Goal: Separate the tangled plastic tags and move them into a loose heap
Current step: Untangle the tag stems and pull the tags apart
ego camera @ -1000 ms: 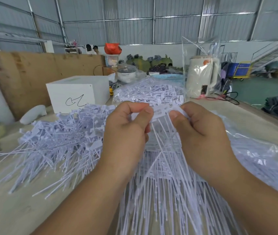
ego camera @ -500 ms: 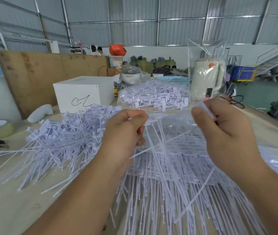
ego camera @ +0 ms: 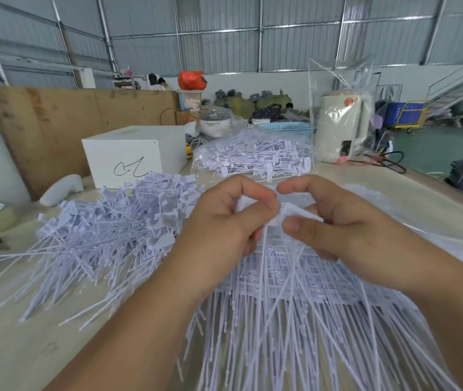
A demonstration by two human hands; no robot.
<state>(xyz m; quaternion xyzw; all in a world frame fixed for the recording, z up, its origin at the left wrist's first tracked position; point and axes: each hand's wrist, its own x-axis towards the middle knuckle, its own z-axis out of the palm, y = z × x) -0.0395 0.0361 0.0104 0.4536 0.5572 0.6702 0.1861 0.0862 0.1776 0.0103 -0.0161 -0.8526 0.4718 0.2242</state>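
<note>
Left grip [ego camera: 224, 221]: I see its fingers curled, pinching the white heads of a few tags [ego camera: 278, 218].
Right grip [ego camera: 334, 221]: curled too, thumb and forefinger nipping the same small bunch; the two grips nearly touch.
Tags: held just above the bundle [ego camera: 295, 306], tails hanging down toward me.
Bundle: flat on the desk [ego camera: 21, 348], right below my grips.
Heap [ego camera: 106, 235]: loose, left of the bundle.
Bag [ego camera: 255, 156]: more tags, behind the bundle.
Box [ego camera: 134, 153]: white, behind the heap.
</note>
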